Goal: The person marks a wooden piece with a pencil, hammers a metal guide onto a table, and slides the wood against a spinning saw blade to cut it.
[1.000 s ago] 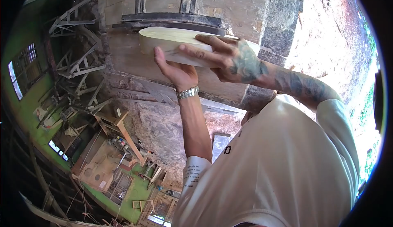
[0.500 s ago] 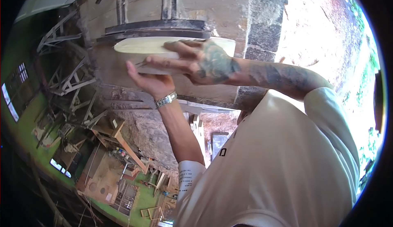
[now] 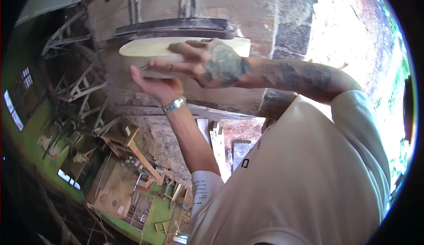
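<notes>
A pale, rounded wooden piece (image 3: 143, 49) is pressed up against a dark curved metal plate (image 3: 176, 26) on a big wooden block. My left hand (image 3: 157, 86), with a metal watch at the wrist, supports the piece from below, palm against its underside. My tattooed right hand (image 3: 207, 64) lies over its top and side, fingers spread along the edge. Both hands grip the piece between them. The right end of the piece is hidden behind my right hand.
A rough stone wall (image 3: 289, 33) stands right of the block, with bright sunlit ground beyond it. Stacked wooden frames (image 3: 79, 86) and a workbench (image 3: 132, 145) with tools fill the left. Planks (image 3: 216, 143) lean below my arms.
Both hands and the wooden piece have shifted left in view, staying against the dark plate. My right forearm has dropped closer to level.
</notes>
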`<state>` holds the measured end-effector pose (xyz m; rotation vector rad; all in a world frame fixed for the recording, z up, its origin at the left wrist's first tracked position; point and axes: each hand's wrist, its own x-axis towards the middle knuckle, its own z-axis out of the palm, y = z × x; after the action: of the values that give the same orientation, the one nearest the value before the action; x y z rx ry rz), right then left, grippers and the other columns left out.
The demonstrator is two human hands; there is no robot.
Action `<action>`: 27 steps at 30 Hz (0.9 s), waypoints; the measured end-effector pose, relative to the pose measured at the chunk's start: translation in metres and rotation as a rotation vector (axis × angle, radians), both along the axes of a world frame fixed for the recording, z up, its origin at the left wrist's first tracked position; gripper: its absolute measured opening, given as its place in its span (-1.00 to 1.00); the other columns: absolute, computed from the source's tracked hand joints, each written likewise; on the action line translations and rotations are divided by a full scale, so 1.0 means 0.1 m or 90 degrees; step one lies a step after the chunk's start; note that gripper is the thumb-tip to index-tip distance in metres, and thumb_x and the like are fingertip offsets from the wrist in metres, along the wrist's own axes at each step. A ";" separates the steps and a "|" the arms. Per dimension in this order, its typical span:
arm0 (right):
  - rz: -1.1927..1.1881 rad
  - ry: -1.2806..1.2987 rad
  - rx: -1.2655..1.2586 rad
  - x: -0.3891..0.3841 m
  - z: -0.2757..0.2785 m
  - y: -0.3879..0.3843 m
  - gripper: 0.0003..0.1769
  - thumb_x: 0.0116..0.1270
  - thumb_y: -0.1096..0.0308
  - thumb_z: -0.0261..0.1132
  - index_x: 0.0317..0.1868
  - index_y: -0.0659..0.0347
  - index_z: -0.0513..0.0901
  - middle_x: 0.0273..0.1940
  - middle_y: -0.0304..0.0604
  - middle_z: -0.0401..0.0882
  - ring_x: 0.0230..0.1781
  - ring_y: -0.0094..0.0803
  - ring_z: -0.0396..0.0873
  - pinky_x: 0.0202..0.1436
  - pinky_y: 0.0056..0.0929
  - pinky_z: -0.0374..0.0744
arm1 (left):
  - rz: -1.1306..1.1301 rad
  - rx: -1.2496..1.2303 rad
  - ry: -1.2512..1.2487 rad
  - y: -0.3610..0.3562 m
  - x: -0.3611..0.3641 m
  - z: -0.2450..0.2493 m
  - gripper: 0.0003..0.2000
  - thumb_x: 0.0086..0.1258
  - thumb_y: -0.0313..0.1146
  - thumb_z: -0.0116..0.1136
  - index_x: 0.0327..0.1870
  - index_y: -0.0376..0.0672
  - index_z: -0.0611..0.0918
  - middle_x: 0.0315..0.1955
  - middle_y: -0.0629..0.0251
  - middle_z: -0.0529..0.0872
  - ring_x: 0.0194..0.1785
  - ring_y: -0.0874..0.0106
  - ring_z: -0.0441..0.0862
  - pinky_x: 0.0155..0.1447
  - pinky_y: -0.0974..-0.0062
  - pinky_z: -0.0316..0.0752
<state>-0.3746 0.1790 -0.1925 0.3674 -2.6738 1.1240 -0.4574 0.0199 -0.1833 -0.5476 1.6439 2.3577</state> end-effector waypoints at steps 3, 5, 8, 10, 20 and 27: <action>-0.001 -0.006 -0.012 -0.06 0.01 -0.04 0.09 0.07 0.37 0.43 0.64 -0.41 0.20 0.27 0.03 0.43 0.01 -0.03 0.71 -0.11 -0.23 0.81 | -0.002 0.000 0.010 -0.03 -0.06 0.00 -0.21 0.47 0.25 0.10 0.49 -0.24 0.36 0.30 0.12 0.56 0.32 0.21 0.59 0.38 0.25 0.54; 0.000 -0.005 -0.015 -0.10 0.01 -0.05 0.09 0.08 0.38 0.42 0.64 -0.41 0.20 0.26 0.02 0.46 0.00 -0.03 0.72 -0.12 -0.22 0.81 | 0.008 -0.013 0.015 -0.03 -0.09 0.01 -0.21 0.47 0.25 0.10 0.49 -0.23 0.36 0.32 0.12 0.56 0.34 0.21 0.58 0.39 0.24 0.54; -0.004 0.005 -0.017 -0.15 0.02 -0.09 0.09 0.08 0.38 0.44 0.64 -0.40 0.21 0.26 0.02 0.48 -0.03 -0.04 0.72 -0.11 -0.21 0.81 | 0.015 -0.012 0.010 -0.03 -0.13 0.05 -0.25 0.49 0.23 0.08 0.47 -0.20 0.37 0.25 0.17 0.58 0.28 0.29 0.60 0.33 0.30 0.56; -0.005 0.006 -0.014 -0.19 0.01 -0.12 0.08 0.08 0.37 0.45 0.63 -0.39 0.23 0.25 0.02 0.48 -0.02 -0.04 0.72 -0.10 -0.20 0.81 | 0.012 -0.003 0.007 -0.05 -0.17 0.04 -0.27 0.50 0.22 0.07 0.46 -0.19 0.38 0.21 0.19 0.59 0.24 0.34 0.61 0.31 0.33 0.58; -0.002 0.027 -0.010 -0.38 -0.06 -0.25 0.16 0.03 0.31 0.50 0.65 -0.41 0.13 0.23 -0.01 0.45 -0.04 -0.03 0.73 -0.11 -0.20 0.80 | -0.003 0.002 0.033 -0.21 -0.36 0.01 -0.27 0.51 0.21 0.07 0.48 -0.20 0.37 0.28 0.14 0.56 0.31 0.29 0.59 0.37 0.31 0.56; 0.004 0.015 -0.013 -0.46 -0.05 -0.30 0.12 0.05 0.30 0.48 0.63 -0.38 0.17 0.16 -0.04 0.46 -0.11 -0.03 0.74 -0.18 -0.23 0.80 | -0.022 0.037 0.040 -0.27 -0.40 -0.03 -0.18 0.48 0.33 0.08 0.50 -0.20 0.35 0.30 0.13 0.56 0.34 0.28 0.58 0.41 0.27 0.55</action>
<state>-0.4206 0.1491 -0.1980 0.3831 -2.6400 1.1409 -0.4975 -0.0075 -0.1859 -0.4338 1.5923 2.4123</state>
